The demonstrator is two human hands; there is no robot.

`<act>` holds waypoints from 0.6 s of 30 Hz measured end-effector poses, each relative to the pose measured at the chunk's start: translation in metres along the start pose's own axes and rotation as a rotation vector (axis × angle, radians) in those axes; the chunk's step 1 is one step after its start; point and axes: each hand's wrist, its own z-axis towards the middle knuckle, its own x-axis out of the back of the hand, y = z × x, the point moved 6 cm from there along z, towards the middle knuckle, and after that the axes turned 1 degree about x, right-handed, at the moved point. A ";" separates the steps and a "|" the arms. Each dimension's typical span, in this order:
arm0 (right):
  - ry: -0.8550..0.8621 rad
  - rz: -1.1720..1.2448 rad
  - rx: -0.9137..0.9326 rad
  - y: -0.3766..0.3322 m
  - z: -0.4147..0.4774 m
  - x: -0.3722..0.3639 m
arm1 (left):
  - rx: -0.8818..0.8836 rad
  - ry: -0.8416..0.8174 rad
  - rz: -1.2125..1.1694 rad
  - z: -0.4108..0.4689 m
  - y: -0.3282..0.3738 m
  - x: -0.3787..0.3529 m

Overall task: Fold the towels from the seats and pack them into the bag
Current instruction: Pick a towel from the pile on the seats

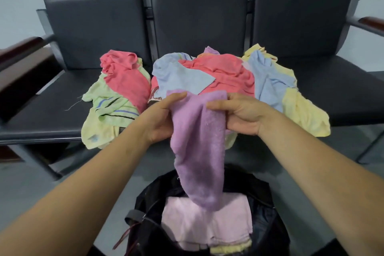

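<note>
Head-worn, wide-angle; looks forward and down from close above an open black fabric bag [270, 203] toward a row of dark padded seats [52, 97] just beyond.

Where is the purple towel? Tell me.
In the head view, the purple towel hangs centre frame, held by left hand and right hand, above the open black bag.

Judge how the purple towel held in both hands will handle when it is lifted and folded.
Probably floppy: the purple towel sags between the left hand and right hand, drooping toward the bag. Likely light. Its fuzzy nap suggests it grips rather than slips.
</note>
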 end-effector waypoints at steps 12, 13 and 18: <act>0.351 0.270 0.121 -0.024 -0.021 0.030 | 0.034 -0.277 0.624 0.001 -0.053 -0.019; 0.359 0.282 0.128 -0.024 -0.022 0.031 | 0.014 -0.249 0.702 -0.001 -0.052 -0.022; 0.374 0.285 0.139 -0.025 -0.028 0.035 | -0.106 -0.062 0.939 0.001 -0.047 -0.022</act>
